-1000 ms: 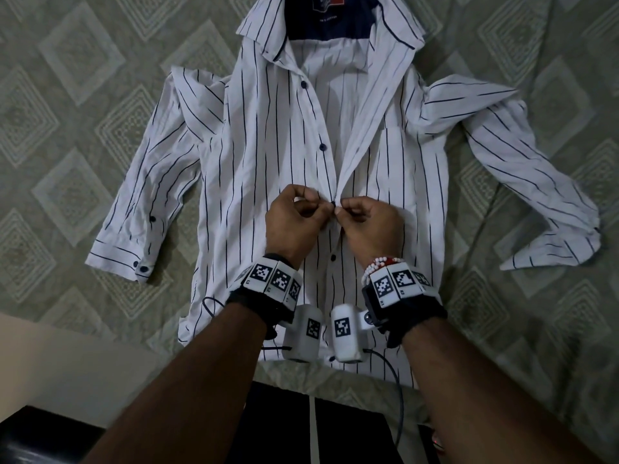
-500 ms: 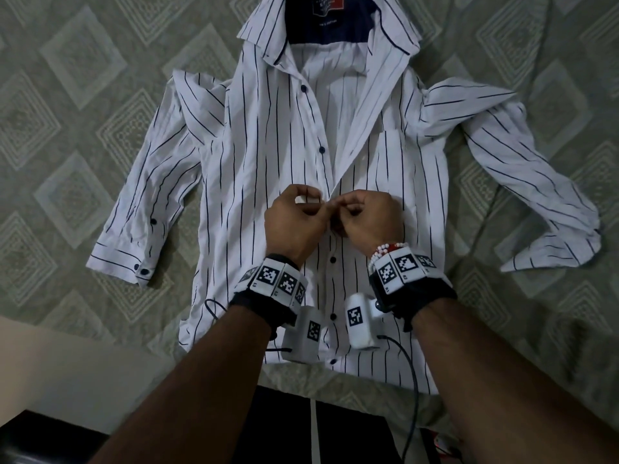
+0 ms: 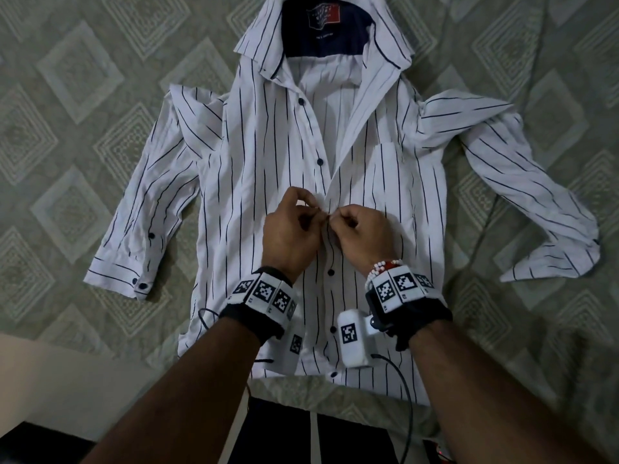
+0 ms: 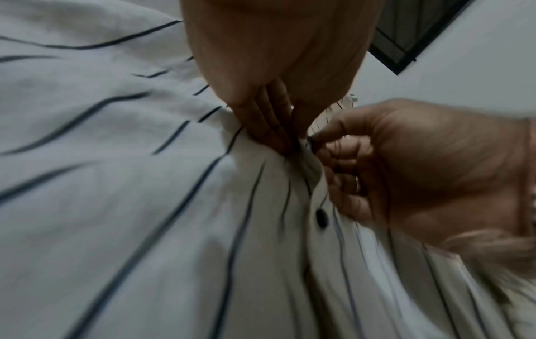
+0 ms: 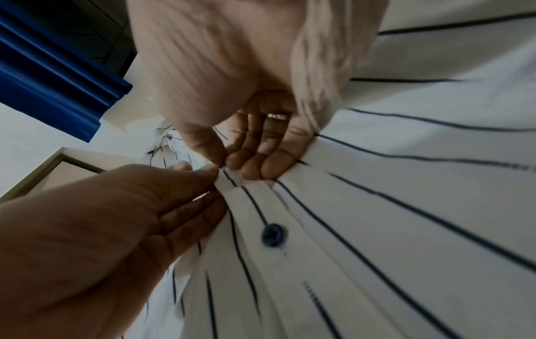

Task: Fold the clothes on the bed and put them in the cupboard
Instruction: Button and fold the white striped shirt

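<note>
A white shirt [image 3: 254, 155] with thin dark stripes lies front up on the bed, collar far from me, both sleeves spread out. Its lower buttons are fastened; the upper placket stands apart. My left hand [image 3: 321, 214] pinches the button-side edge at mid chest, and my right hand [image 3: 333, 221] pinches the opposite edge against it. In the left wrist view the left hand [image 4: 293, 142] meets the right hand [image 4: 314, 143] over a dark button. In the right wrist view the right hand [image 5: 229, 165] pinches a fold of the striped shirt [image 5: 406, 206] above a fastened blue button [image 5: 272, 234].
The bed cover [image 3: 67, 135], grey-green with a diamond pattern, surrounds the shirt. The bed's near edge runs just below the shirt hem, with pale floor [image 3: 50, 380] at lower left. A blue curtain [image 5: 52, 75] and a wall show in the right wrist view.
Both hands have stayed pinched together at the same spot on the placket, with only small finger movements. The right wrist has swung slightly outward.
</note>
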